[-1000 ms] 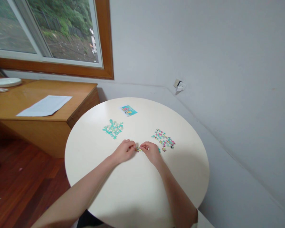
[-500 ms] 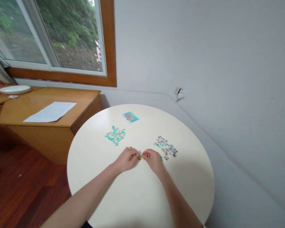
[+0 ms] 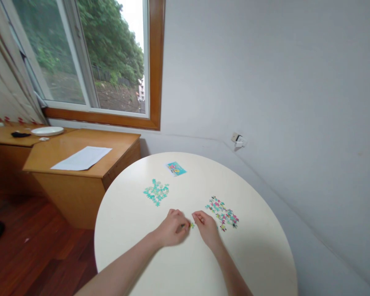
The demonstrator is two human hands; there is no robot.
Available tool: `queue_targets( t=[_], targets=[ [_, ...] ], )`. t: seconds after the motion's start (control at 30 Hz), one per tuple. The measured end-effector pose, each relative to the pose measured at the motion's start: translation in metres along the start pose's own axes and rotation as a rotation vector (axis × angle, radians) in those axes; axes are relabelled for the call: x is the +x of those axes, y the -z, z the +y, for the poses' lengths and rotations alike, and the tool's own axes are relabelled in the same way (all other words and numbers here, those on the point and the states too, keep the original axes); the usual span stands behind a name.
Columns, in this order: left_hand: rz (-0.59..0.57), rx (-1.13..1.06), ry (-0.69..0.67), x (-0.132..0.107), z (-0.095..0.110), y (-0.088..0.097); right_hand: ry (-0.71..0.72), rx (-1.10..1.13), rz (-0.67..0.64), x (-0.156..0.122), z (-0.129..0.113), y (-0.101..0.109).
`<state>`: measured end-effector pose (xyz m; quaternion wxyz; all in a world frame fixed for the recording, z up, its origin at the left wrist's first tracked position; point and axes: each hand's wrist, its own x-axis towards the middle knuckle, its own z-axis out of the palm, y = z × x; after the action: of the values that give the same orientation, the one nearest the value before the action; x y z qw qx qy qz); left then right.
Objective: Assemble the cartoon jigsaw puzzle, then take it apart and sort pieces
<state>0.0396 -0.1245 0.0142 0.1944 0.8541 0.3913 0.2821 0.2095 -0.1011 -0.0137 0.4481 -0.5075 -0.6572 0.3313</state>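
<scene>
Both my hands are close together over the round white table. My left hand (image 3: pixel 174 228) is closed, with thumb and fingers pinching a small yellow-green puzzle piece (image 3: pixel 192 225), partly hidden by the fingertips. My right hand (image 3: pixel 206 228) is just to the right, its thumb and index finger pressed together a little beyond the piece. Whether anything is between those fingertips is too small to tell. Right of my right hand lies a spread of mixed pink, teal and yellow puzzle pieces (image 3: pixel 223 213). A group of teal puzzle pieces (image 3: pixel 156 192) lies beyond my left hand.
A colourful picture card (image 3: pixel 176 168) lies near the far edge of the round table (image 3: pixel 135 255). At left, a wooden desk (image 3: pixel 117 146) holds a paper sheet (image 3: pixel 83 158) and a white plate (image 3: pixel 47 131). A wall with a socket (image 3: pixel 239 140) borders the table.
The view has tilted up, so everything sits lower in the picture. My right fingertips have drawn slightly away from the piece at my left hand. That hand keeps its pinch.
</scene>
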Motion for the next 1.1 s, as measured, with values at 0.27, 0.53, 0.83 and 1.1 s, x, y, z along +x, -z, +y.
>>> queue_targets(
  t=[0.27, 0.53, 0.83, 1.1],
  targets=[
    [-0.050, 0.097, 0.049, 0.002, 0.006, 0.002, 0.014, -0.053, 0.002, -0.002, 0.001, 0.000],
    [-0.063, 0.060, 0.020, -0.001, 0.004, -0.001, 0.018, -0.037, 0.001, 0.000, 0.010, -0.002],
    [-0.067, 0.026, -0.004, -0.001, 0.002, -0.004, 0.016, -0.030, 0.008, 0.000, 0.007, -0.002],
    [-0.021, 0.055, 0.001, -0.002, -0.005, -0.009, 0.024, -0.044, -0.016, -0.001, 0.005, -0.002]
  ],
)
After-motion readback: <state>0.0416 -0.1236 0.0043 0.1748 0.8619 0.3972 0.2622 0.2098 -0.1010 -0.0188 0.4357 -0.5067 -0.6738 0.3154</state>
